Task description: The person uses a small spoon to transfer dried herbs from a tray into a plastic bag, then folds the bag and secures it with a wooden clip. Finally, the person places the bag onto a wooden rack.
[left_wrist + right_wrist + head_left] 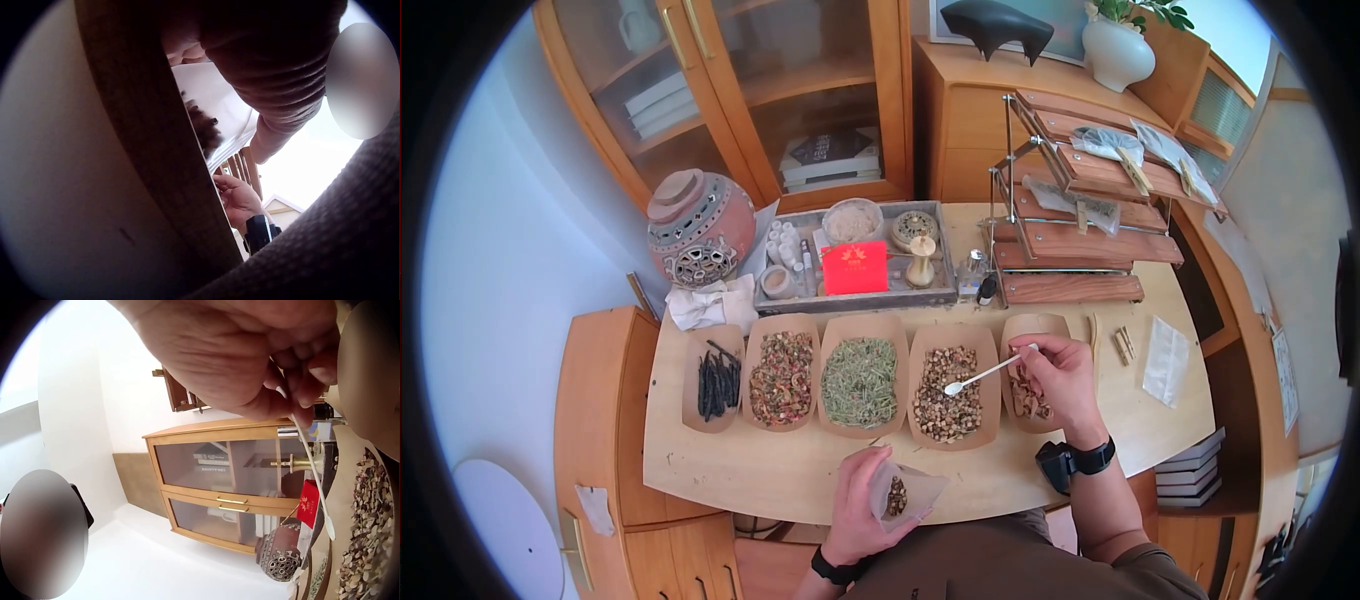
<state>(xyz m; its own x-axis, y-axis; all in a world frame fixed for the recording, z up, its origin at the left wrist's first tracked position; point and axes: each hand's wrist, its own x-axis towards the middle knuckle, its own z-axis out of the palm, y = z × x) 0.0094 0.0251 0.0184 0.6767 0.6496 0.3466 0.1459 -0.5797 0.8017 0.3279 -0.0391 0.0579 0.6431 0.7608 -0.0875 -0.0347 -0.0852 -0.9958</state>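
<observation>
My right hand (1057,378) pinches the end of a thin white spoon (990,372). The spoon's small bowl reaches over a paper tray (992,425) of chopped brown herb pieces (948,410). In the right wrist view the spoon (317,478) slants down from the fingertips toward the same pieces (365,531). Near the table's front edge my left hand (858,510) holds a small translucent pouch (920,487) with its mouth spread. Some brown pieces (896,495) lie inside; the left wrist view shows them dark through the pouch wall (228,100).
Beside that tray stand trays of green dried herb (858,380), reddish petals (781,378), dark sticks (718,385) and pinkish-brown slices (1028,395). Behind them are a grey tray (860,302) with a red card (855,268) and a wooden rack (1090,250). Clothespins (1123,345) and a clear bag (1166,362) lie right.
</observation>
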